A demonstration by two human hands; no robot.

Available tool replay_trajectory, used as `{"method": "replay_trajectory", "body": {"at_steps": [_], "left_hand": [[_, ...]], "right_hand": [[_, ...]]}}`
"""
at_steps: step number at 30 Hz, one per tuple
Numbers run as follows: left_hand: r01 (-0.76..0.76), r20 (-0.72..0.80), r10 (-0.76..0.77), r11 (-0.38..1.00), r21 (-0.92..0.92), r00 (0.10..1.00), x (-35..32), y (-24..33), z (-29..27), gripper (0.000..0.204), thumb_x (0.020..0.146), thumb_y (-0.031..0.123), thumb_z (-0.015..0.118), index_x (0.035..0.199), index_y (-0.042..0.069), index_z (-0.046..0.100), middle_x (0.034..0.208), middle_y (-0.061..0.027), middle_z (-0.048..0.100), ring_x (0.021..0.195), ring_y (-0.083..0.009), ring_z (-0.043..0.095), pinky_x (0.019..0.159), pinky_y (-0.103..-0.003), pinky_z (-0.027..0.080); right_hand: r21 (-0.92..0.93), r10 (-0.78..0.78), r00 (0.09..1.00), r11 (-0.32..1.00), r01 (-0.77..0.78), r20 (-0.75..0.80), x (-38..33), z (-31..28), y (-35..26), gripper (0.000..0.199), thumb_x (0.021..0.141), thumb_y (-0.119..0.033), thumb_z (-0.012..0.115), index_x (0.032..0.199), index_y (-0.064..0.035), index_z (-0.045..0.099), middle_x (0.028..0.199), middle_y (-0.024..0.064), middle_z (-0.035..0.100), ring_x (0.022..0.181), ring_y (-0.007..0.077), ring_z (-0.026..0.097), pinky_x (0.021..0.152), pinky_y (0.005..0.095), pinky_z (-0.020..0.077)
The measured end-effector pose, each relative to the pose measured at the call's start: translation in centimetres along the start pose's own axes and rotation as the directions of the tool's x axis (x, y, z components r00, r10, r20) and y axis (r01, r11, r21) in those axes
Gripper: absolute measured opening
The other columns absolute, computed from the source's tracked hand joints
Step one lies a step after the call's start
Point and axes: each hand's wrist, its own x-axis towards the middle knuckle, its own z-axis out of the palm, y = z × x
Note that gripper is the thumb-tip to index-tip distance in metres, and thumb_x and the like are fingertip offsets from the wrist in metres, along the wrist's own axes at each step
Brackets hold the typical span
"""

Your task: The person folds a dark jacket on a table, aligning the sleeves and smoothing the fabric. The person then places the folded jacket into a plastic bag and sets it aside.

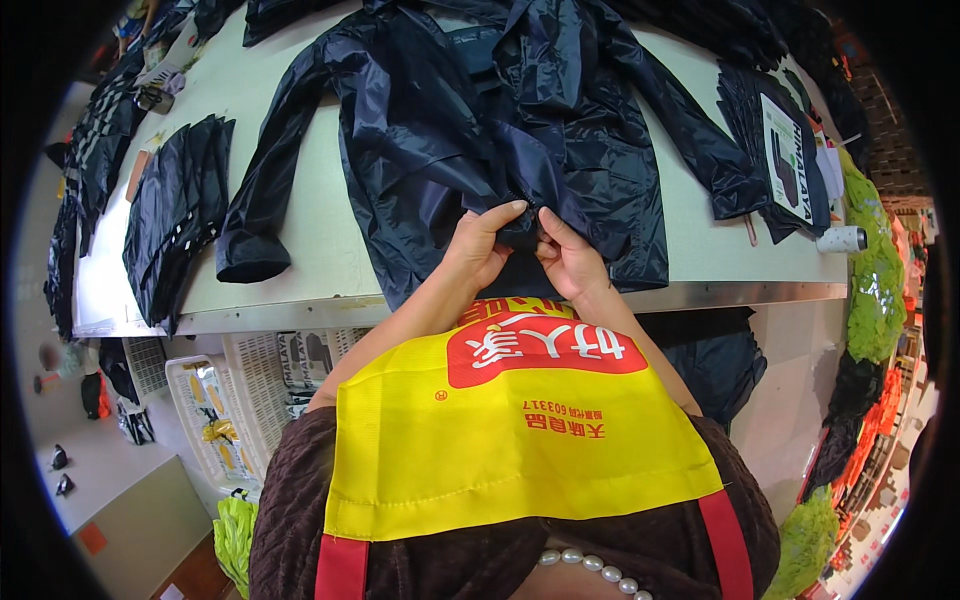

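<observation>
We see both hands pinching a dark jacket [430, 140] at its lower front

The jacket lies spread over the pale surface [700, 260], from the upper edge of the frame to its centre. We see the left hand [485, 245] and right hand [570, 255] close together at centre, thumbs and fingers closed on bunched cloth; we cannot tell whether they grip a fastener.

We judge that the slick-looking cloth could slip from these small pinches, or that a fold could be trapped between the front edges, since it gathers there. A pull toward us could also drag the sleeve at right against the dark stack [740, 120] beside its cuff and disturb it.

We read the long axis as running up and down the frame: shoulders toward the top, hem toward the lower edge, sleeves splayed left and right.
</observation>
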Motion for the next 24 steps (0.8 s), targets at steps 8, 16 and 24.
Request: {"method": "replay_trajectory", "body": {"at_steps": [8, 16, 24], "left_hand": [[-0.059, -0.068, 0.058, 0.998, -0.015, 0.996, 0.15, -0.65, 0.26, 0.018, 0.080, 0.005, 0.067, 0.094, 0.007, 0.056, 0.085, -0.0059, 0.064, 0.079, -0.0192, 0.063, 0.076, -0.033, 0.053], [-0.086, -0.097, 0.085, 0.996, -0.005, 0.992, 0.00, -0.66, 0.74, 0.023, 0.080, 0.004, 0.067, 0.098, 0.008, 0.054, 0.088, -0.0065, 0.063, 0.081, -0.0198, 0.063, 0.076, -0.034, 0.053], [-0.069, -0.172, 0.089, 0.991, 0.117, 0.981, -0.43, -0.73, 0.71, 0.022, 0.079, 0.008, 0.071, 0.095, 0.006, 0.056, 0.088, -0.0073, 0.064, 0.078, -0.0194, 0.063, 0.073, -0.032, 0.052]], "right_hand": [[-0.040, -0.031, 0.999, 0.999, 0.029, -0.034, 0.30, -0.41, 0.25, 0.010, 0.081, -0.011, 0.071, 0.082, -0.0155, 0.062, 0.074, -0.0053, 0.059, 0.060, 0.0042, 0.049, 0.049, 0.0169, 0.0347], [-0.074, -0.049, 0.997, 0.996, 0.044, -0.063, 0.18, -0.06, 0.19, 0.012, 0.080, -0.010, 0.072, 0.079, -0.0166, 0.062, 0.073, -0.0055, 0.059, 0.061, 0.0047, 0.049, 0.050, 0.0170, 0.0348], [-0.068, -0.031, 0.991, 0.997, 0.022, -0.133, 0.97, -0.76, 0.72, 0.013, 0.078, -0.016, 0.075, 0.076, -0.0148, 0.063, 0.071, -0.0050, 0.057, 0.060, 0.0053, 0.047, 0.049, 0.0174, 0.0341]]}}
